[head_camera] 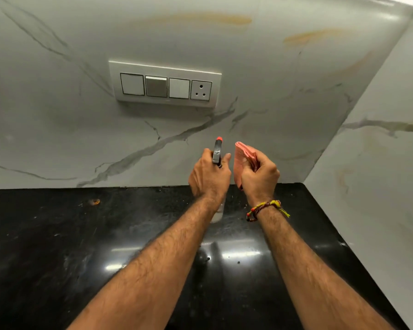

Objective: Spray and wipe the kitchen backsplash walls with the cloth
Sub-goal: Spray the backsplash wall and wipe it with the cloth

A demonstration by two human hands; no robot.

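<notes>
L hand [209, 179] grips sprayer [217, 153], nozzle at 12 toward wall [284, 110]; R hand [259, 177] pinches folded cloth [242, 158] just beside. Best aim off the switch plate [165, 84] at 11, mist lightly, wipe w/ cloth right after.

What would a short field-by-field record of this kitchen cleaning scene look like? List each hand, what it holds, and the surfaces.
left hand: grips spray bottle, red nozzle toward wall
right hand: holds folded pink cloth
backsplash: marble-look, yellowish streaks near top
switch panel: on wall, three switches, one socket
countertop: black, glossy
cloth contact with wall: none visible
</notes>
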